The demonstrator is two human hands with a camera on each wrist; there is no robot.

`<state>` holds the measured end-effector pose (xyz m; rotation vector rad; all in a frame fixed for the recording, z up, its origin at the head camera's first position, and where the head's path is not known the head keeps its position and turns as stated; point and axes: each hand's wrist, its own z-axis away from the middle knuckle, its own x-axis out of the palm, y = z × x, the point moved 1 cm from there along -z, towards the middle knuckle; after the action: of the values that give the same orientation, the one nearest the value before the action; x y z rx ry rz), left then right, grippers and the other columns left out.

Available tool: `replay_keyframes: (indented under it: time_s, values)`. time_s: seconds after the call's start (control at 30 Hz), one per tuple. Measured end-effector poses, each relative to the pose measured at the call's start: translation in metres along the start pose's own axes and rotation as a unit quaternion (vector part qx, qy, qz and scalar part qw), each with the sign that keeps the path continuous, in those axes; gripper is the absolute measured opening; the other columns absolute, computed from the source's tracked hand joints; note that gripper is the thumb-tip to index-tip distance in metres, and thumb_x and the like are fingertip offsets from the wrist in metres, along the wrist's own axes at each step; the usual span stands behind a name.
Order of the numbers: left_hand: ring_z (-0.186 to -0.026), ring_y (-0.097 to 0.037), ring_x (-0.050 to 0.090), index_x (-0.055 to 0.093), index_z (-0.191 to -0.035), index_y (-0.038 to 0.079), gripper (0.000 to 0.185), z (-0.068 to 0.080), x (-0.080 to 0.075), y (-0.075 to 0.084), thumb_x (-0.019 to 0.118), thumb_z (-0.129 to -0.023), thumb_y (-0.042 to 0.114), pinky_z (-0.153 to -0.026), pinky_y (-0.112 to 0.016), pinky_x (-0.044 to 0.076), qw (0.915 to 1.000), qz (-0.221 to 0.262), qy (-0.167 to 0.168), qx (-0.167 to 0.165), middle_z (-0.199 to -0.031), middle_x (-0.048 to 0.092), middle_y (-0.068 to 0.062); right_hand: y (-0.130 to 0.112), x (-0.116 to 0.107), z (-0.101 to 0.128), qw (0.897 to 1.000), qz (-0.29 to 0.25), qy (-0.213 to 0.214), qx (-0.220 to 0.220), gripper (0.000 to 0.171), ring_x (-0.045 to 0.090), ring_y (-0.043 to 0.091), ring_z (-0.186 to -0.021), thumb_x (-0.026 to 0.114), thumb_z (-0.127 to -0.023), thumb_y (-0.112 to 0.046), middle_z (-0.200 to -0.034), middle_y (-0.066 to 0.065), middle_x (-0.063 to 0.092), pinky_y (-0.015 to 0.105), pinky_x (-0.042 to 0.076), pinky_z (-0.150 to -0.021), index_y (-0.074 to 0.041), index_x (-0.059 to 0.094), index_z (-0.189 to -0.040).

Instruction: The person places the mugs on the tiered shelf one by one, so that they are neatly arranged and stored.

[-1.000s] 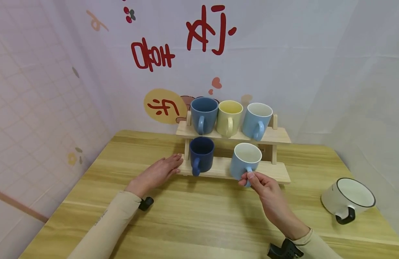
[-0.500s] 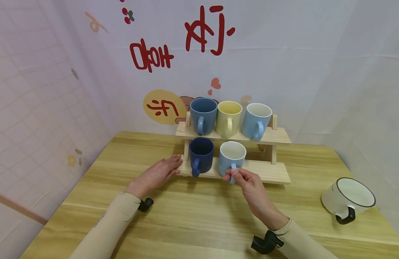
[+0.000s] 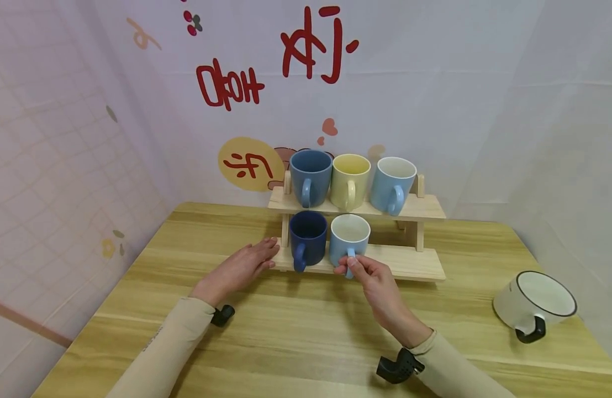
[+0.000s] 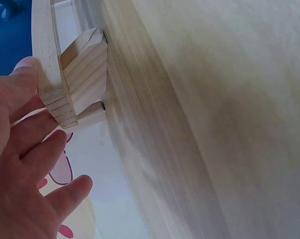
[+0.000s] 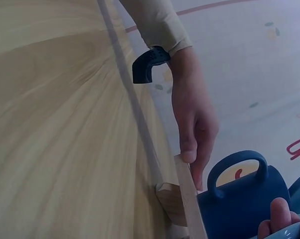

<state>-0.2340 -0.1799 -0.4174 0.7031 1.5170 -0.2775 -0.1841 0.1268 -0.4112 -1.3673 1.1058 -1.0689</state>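
The thumb and fingers of my right hand [image 3: 385, 290] pinch the handle of a light blue mug [image 3: 347, 247] with a white inside. This mug stands upright on the lower shelf of a wooden rack [image 3: 417, 265], close to the right of a dark blue mug [image 3: 311, 243]. Only fingertips and a bit of the light blue mug [image 5: 289, 232] show at the right wrist view's lower corner. My left hand [image 3: 238, 271] rests at the lower shelf's left end. In the left wrist view its thumb [image 4: 24, 74] touches the board, with the other fingers stretched past the end.
On the upper shelf stand a grey-blue mug [image 3: 312, 177], a yellow mug [image 3: 347, 190] and another light blue mug [image 3: 388, 190]. A white mug [image 3: 515, 304] with a black rim and handle sits at the table's right. Behind the rack hangs a printed white cloth [image 3: 435, 110].
My right hand has moved the light blue mug leftward along the lower shelf, close to the dark blue mug. My left hand has stayed at the shelf's end.
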Motion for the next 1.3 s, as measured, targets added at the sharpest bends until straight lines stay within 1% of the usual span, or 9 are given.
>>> replay_keyframes:
  time_s: [0.03,0.2,0.43,0.63,0.73,0.83,1.03,1.17,1.3]
  values:
    - [-0.139,-0.025,0.034,0.045,-0.144,0.005,0.048,0.0,0.0,0.0,0.049,-0.103,0.028,-0.108,-0.053,0.032,1.0,-0.001,0.002,0.002,-0.153,0.035,-0.011,0.001,0.001,0.0,1.0,-0.001,-0.001,-0.002,0.039,0.058,0.023,-0.106,0.054,-0.101,-0.025,-0.099,0.026,0.067,0.04,0.038,-0.1,0.012,0.062,-0.112]
    - [-0.139,-0.026,0.034,0.046,-0.144,0.006,0.047,0.0,0.002,-0.001,0.05,-0.103,0.028,-0.107,-0.054,0.033,1.0,0.002,0.008,0.004,-0.152,0.035,-0.011,0.004,0.001,-0.001,1.0,-0.002,-0.01,-0.008,0.039,0.057,0.023,-0.11,0.055,-0.1,-0.024,-0.099,0.023,0.069,0.043,0.036,-0.103,0.012,0.062,-0.113]
    - [-0.14,-0.024,0.032,0.045,-0.145,0.007,0.048,-0.001,0.0,0.0,0.049,-0.103,0.03,-0.108,-0.053,0.031,1.0,0.002,-0.002,-0.006,-0.154,0.033,-0.009,0.003,-0.002,-0.005,0.999,0.029,-0.015,-0.007,0.039,0.056,0.02,-0.116,0.056,-0.1,-0.027,-0.099,0.016,0.071,0.038,0.038,-0.103,0.01,0.066,-0.11]
    - [-0.139,-0.025,0.033,0.045,-0.145,0.007,0.048,-0.002,0.0,0.0,0.049,-0.103,0.029,-0.108,-0.053,0.031,1.0,0.0,-0.003,-0.005,-0.153,0.034,-0.01,0.002,-0.004,-0.007,0.999,0.039,-0.01,-0.015,0.038,0.059,0.022,-0.113,0.058,-0.098,-0.027,-0.1,0.017,0.071,0.035,0.042,-0.1,0.009,0.067,-0.107]
    - [-0.139,-0.026,0.034,0.045,-0.145,0.006,0.048,-0.002,0.0,0.0,0.049,-0.103,0.028,-0.108,-0.054,0.032,1.0,-0.001,-0.002,-0.002,-0.153,0.035,-0.01,0.003,-0.008,-0.006,0.999,0.047,-0.008,-0.015,0.038,0.061,0.024,-0.109,0.06,-0.097,-0.028,-0.103,0.019,0.07,0.033,0.045,-0.097,0.007,0.066,-0.11]
    - [-0.139,-0.027,0.035,0.045,-0.145,0.005,0.048,-0.002,-0.001,0.0,0.049,-0.103,0.028,-0.107,-0.054,0.032,1.0,-0.002,-0.002,0.002,-0.153,0.035,-0.011,0.005,-0.015,-0.004,0.997,0.073,-0.005,-0.015,0.037,0.062,0.022,-0.106,0.063,-0.096,-0.03,-0.106,0.018,0.069,0.03,0.047,-0.094,0.003,0.066,-0.113]
    - [-0.139,-0.025,0.033,0.044,-0.145,0.006,0.048,-0.004,-0.002,0.0,0.048,-0.103,0.03,-0.107,-0.053,0.032,0.9999,-0.01,-0.002,0.002,-0.153,0.034,-0.01,-0.001,-0.037,0.008,0.988,0.148,-0.005,-0.049,0.036,0.063,0.018,-0.106,0.064,-0.095,-0.027,-0.113,0.011,0.069,0.024,0.05,-0.088,-0.002,0.064,-0.121]
    - [-0.139,-0.027,0.033,0.045,-0.144,0.004,0.048,-0.004,-0.003,0.0,0.049,-0.103,0.028,-0.107,-0.055,0.033,0.9999,-0.006,0.001,0.008,-0.152,0.036,-0.011,-0.007,-0.053,0.018,0.98,0.185,-0.024,-0.07,0.035,0.062,0.022,-0.111,0.061,-0.097,-0.025,-0.117,0.011,0.067,0.023,0.05,-0.089,-0.003,0.061,-0.125]
    - [-0.139,-0.026,0.033,0.046,-0.144,0.005,0.048,-0.003,-0.001,0.0,0.049,-0.103,0.03,-0.107,-0.055,0.032,1.0,-0.003,-0.005,0.003,-0.152,0.036,-0.01,-0.014,-0.071,0.031,0.97,0.23,-0.032,-0.073,0.034,0.059,0.026,-0.116,0.057,-0.1,-0.024,-0.124,0.009,0.064,0.022,0.049,-0.089,-0.006,0.059,-0.128]
